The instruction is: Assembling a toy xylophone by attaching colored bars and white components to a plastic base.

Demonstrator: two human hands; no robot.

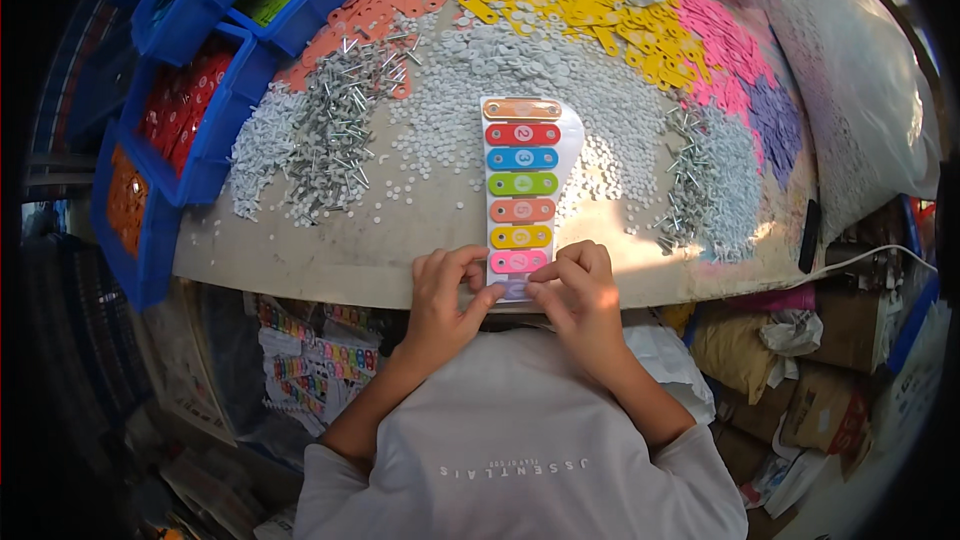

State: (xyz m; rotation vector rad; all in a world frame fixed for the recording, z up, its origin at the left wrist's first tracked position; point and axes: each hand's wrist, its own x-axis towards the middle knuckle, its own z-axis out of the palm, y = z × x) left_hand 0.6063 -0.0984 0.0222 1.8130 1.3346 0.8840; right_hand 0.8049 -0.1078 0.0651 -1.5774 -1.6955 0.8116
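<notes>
Just below frame centre, a toy xylophone (520, 195) lying flat on the pale table (380, 250), long axis running straight up the frame, away from the body. Eight coloured bars across a white base, orange at the top, down through red, blue, green, orange, yellow and pink to a pale purple bar (514, 289) at the bottom edge. Both hands closing on that lowest bar from either side: left hand (445, 302) at its left end, right hand (580, 302) at its right end, about equally near. Fingers curled, tips pinched at the bar's ends; impossible to tell whether something small sits between them. Rest of the toy stretching upward beyond the fingertips, nothing lying across it.

Around it, upper centre, a spread of small white discs (520, 65). Left of centre, a heap of metal pins (345, 105); a second heap right of centre. Along the top, orange, yellow, pink and purple bars in piles. Upper left, blue bins (210, 120). Far right, a white sack (865, 70).
</notes>
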